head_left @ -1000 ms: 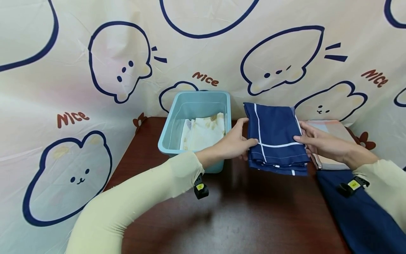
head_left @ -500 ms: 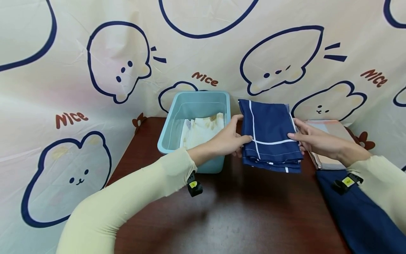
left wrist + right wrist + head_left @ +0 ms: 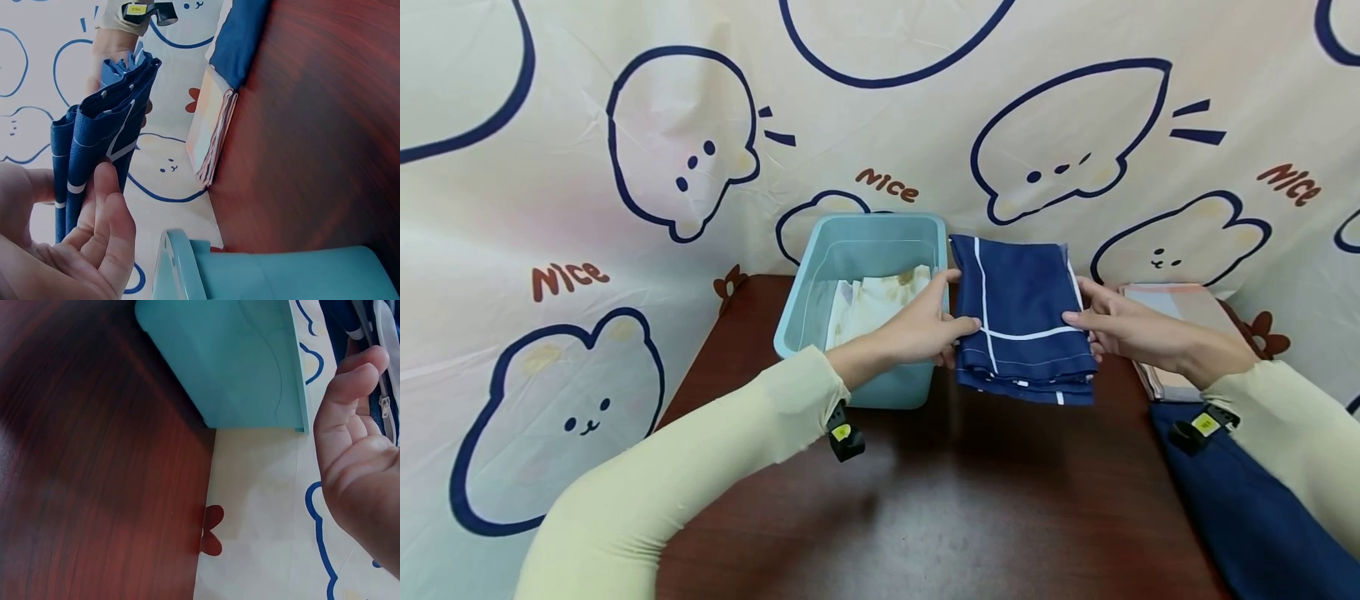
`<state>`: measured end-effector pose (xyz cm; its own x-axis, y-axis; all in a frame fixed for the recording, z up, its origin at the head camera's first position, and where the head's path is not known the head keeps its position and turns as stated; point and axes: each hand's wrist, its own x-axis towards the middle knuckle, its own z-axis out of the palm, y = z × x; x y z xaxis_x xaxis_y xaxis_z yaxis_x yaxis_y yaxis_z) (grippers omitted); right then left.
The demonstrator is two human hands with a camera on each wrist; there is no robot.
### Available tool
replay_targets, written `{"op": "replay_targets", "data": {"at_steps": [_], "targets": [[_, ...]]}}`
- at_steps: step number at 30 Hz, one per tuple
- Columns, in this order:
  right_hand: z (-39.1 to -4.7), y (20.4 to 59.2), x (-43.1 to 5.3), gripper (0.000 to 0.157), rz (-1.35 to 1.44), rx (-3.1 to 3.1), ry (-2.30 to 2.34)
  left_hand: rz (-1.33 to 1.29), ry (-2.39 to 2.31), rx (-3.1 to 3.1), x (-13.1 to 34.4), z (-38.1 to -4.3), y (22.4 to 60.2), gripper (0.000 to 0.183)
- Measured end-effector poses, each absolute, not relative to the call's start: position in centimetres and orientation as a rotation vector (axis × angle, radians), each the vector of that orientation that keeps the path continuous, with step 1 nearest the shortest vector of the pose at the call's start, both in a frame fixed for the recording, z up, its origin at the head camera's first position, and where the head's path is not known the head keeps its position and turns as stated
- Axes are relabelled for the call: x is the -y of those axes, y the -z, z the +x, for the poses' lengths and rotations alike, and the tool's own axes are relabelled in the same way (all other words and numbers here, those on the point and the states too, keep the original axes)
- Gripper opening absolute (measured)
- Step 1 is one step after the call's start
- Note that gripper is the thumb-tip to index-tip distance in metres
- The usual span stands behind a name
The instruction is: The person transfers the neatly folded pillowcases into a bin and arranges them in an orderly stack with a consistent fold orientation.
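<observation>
A folded navy cloth [image 3: 1022,287] with white lines is held up over the table, just right of the light-blue bin [image 3: 880,237]. My left hand [image 3: 917,325] grips its left edge, thumb on top and fingers beneath. On the opposite edge, my right hand [image 3: 1131,329] pinches it the same way. The left wrist view shows the stacked layers of the cloth [image 3: 103,137] between thumb and fingers. A zip pull [image 3: 385,406] shows on the cloth beside my right hand [image 3: 359,447]. Inside the bin lies a folded white cloth [image 3: 868,308] with yellowish patches.
At the back right lies a folded pale peach-and-grey cloth [image 3: 1176,304]. Nearer, a navy cloth [image 3: 1247,500] lies along the right edge of the dark wooden table [image 3: 925,517]. Behind everything hangs a cream curtain [image 3: 925,125] with bear drawings.
Both hands have moved left with the folded navy cloth, bringing it closer to the bin's right side. The grip of both hands looks the same.
</observation>
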<state>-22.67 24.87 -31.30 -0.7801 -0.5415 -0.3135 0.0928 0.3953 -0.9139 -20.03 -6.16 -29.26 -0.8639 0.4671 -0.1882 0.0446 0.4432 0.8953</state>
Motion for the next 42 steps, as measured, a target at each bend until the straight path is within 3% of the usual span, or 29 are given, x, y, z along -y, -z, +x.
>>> {"op": "replay_targets", "data": {"at_steps": [38,42], "targets": [[-24.1,30.2,-20.4,0.073,-0.388,-2.041,1.470,0.441,-1.331,-2.338,10.5,-21.3,27.5,0.078],[-24.3,30.3,-19.9,0.067,-0.391,-2.050,1.489,0.445,-1.326,-2.345,11.1,-21.5,27.3,0.077]]}}
